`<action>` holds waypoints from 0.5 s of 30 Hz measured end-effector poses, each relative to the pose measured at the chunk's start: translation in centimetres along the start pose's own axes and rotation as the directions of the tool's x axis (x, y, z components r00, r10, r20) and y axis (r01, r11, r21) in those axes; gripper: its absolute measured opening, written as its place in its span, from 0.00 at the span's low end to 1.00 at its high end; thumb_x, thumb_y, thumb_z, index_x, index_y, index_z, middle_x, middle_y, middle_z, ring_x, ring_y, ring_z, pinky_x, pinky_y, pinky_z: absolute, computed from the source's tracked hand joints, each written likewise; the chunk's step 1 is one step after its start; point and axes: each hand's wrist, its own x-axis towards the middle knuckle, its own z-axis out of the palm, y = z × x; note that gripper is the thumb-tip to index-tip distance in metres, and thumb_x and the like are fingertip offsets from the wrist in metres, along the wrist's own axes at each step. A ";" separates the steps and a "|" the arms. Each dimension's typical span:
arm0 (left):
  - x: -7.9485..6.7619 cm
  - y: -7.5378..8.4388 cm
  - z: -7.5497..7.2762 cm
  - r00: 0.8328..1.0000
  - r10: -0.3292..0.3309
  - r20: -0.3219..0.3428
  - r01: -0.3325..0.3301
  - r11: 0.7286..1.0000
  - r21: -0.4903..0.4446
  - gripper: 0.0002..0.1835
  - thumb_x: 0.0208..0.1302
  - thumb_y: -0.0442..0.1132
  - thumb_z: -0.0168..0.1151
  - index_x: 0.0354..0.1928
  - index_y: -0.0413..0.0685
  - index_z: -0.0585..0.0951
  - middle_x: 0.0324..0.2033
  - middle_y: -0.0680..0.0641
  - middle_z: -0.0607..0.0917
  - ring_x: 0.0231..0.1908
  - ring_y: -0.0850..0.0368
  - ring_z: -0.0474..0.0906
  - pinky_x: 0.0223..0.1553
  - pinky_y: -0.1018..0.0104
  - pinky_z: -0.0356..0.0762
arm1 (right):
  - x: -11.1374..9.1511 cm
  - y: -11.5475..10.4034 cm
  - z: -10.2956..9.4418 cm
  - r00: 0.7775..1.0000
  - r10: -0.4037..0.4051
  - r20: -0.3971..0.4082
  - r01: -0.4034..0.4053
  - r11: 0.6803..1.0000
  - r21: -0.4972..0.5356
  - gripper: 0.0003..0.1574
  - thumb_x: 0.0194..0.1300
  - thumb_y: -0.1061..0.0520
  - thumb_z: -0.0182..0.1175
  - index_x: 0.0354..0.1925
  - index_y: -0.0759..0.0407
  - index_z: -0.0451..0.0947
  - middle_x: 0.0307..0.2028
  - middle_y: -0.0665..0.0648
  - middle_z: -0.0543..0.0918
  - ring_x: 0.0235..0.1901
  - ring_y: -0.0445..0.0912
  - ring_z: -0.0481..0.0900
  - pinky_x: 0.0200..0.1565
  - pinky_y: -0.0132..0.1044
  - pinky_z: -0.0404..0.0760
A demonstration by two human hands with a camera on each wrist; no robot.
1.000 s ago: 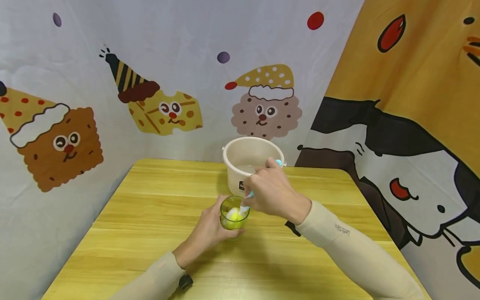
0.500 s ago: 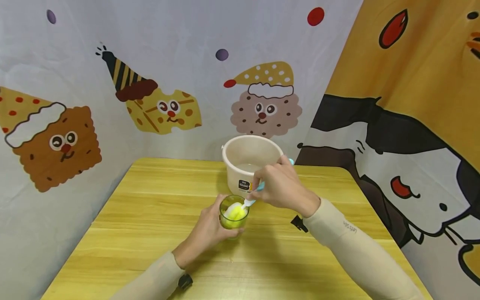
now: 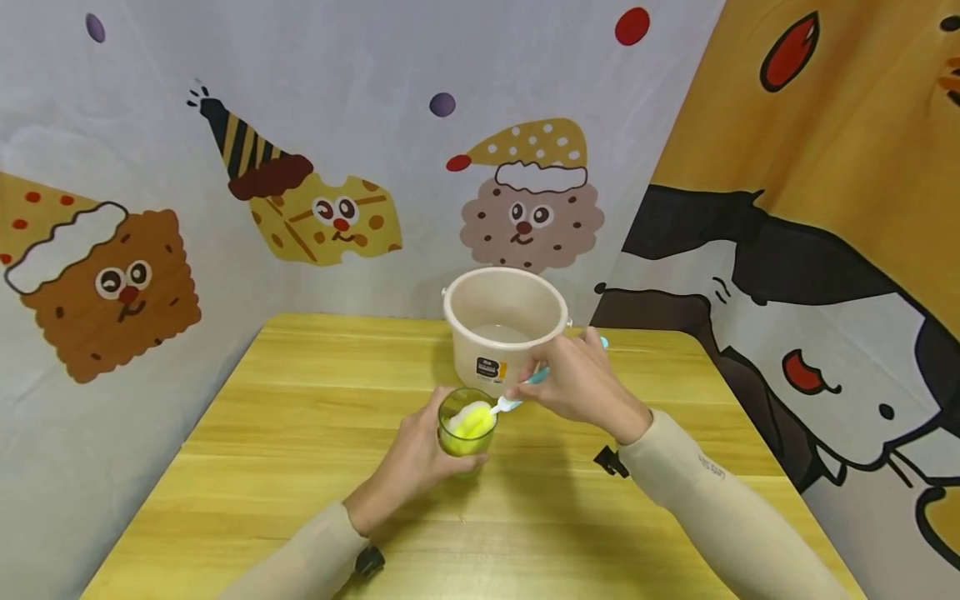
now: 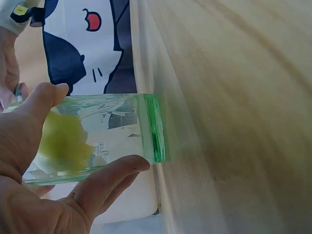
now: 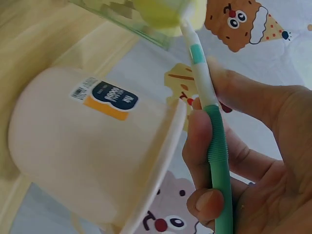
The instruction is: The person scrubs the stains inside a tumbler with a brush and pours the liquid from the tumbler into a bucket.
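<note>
**Here, you hold a cup (image 3: 455, 454) and a brush (image 5: 218, 131)**

Your left hand (image 3: 423, 450) is wrapped round the cup from its 8 o'clock side, with your thumb and fingers tight on the green see-through sides. The cup is over the near middle of the table (image 3: 300, 433); you can't quite tell if its bottom touches the wood.

Your right hand (image 3: 573, 379) is at 2 o'clock from the cup. Its thumb and fingers pinch the brush by its blue-green handle, which leans out of the cup toward 2 o'clock. The brush's yellow and white sponge (image 3: 474, 421) sits inside the cup.

The cream bucket (image 3: 467, 354) stands on the table at 1 o'clock from the cup, near your right hand. Its label (image 3: 487, 368) faces you. Behind it hangs a cloth (image 3: 360, 67), with a cheese in a striped hat at 11 o'clock.
</note>
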 end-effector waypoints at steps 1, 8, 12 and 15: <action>0.0 0.1 0.0 1.000 0.001 0.001 -0.001 1.000 0.000 0.53 0.52 0.47 0.98 0.77 0.60 0.74 0.65 0.47 0.93 0.64 0.47 0.94 0.66 0.47 0.94 | -0.1 0.1 0.1 1.000 0.010 -0.001 -0.010 1.000 0.007 0.17 0.57 0.40 0.93 0.27 0.34 0.91 0.28 0.34 0.93 0.34 0.39 0.80 0.59 0.55 0.64; 0.0 0.2 -0.2 1.000 -0.006 -0.003 0.006 1.000 0.003 0.53 0.51 0.46 0.98 0.76 0.59 0.75 0.64 0.45 0.94 0.63 0.46 0.94 0.66 0.47 0.94 | -0.9 0.6 0.7 0.998 0.055 -0.027 -0.055 0.998 0.012 0.17 0.58 0.39 0.92 0.28 0.35 0.91 0.30 0.37 0.94 0.32 0.40 0.80 0.52 0.49 0.62; 0.1 0.2 -0.1 1.000 -0.007 -0.004 0.007 1.000 0.002 0.53 0.51 0.46 0.98 0.76 0.59 0.75 0.64 0.44 0.94 0.63 0.46 0.94 0.66 0.47 0.94 | -1.2 0.8 0.9 0.996 0.075 -0.039 -0.074 0.997 0.025 0.17 0.59 0.39 0.92 0.28 0.35 0.91 0.31 0.37 0.95 0.38 0.42 0.87 0.52 0.49 0.62; 0.1 0.2 0.0 1.000 -0.004 -0.005 0.004 1.000 0.002 0.53 0.51 0.46 0.98 0.76 0.58 0.75 0.64 0.43 0.93 0.63 0.45 0.94 0.66 0.47 0.95 | -1.5 1.0 1.1 0.994 0.100 -0.046 -0.098 0.994 0.049 0.16 0.60 0.39 0.91 0.29 0.36 0.91 0.31 0.37 0.95 0.43 0.45 0.91 0.55 0.50 0.64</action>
